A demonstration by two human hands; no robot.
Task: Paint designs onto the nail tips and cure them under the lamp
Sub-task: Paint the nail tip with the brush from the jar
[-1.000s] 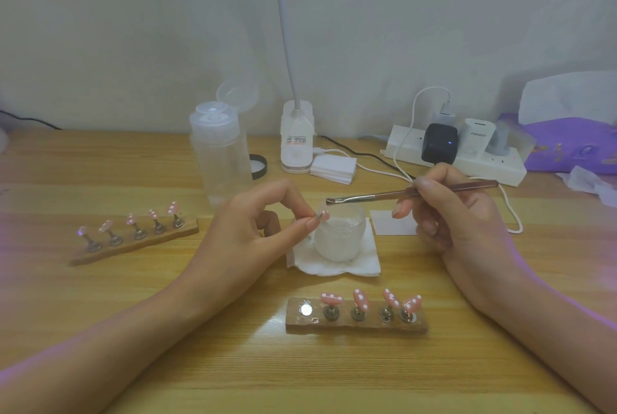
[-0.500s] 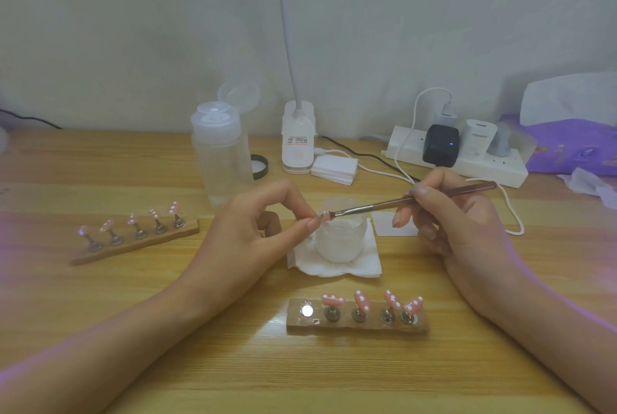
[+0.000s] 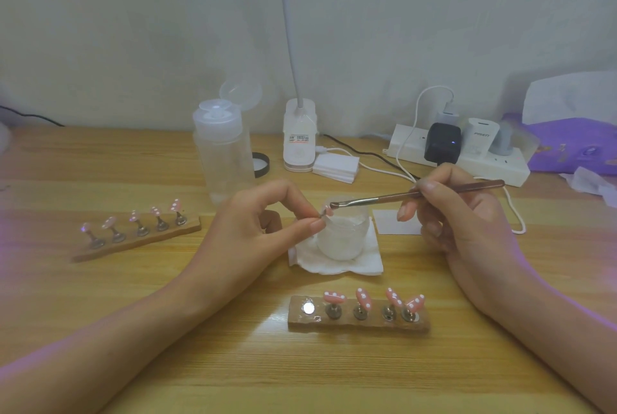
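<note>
My left hand (image 3: 257, 230) pinches a small pink nail tip on its stand (image 3: 326, 212) between thumb and forefinger, just in front of a frosted jar (image 3: 344, 236). My right hand (image 3: 464, 213) grips a thin brush (image 3: 417, 195), whose tip touches the held nail tip. A wooden holder (image 3: 359, 318) near me carries several pink nail tips with white dots and has one bare magnet at its left end. A second holder (image 3: 137, 236) with several nail tips lies at the left. The white lamp base (image 3: 299, 139) stands at the back.
The jar sits on a folded white tissue (image 3: 337, 261). Behind stand a clear pump bottle (image 3: 222, 149), a black lid (image 3: 260, 164), a stack of white pads (image 3: 336, 167), a power strip with chargers (image 3: 457, 149) and cables, and a purple packet (image 3: 574, 146).
My right hand has brought the brush down and left until its tip meets the nail tip held by my left hand. My left hand has stayed in place.
</note>
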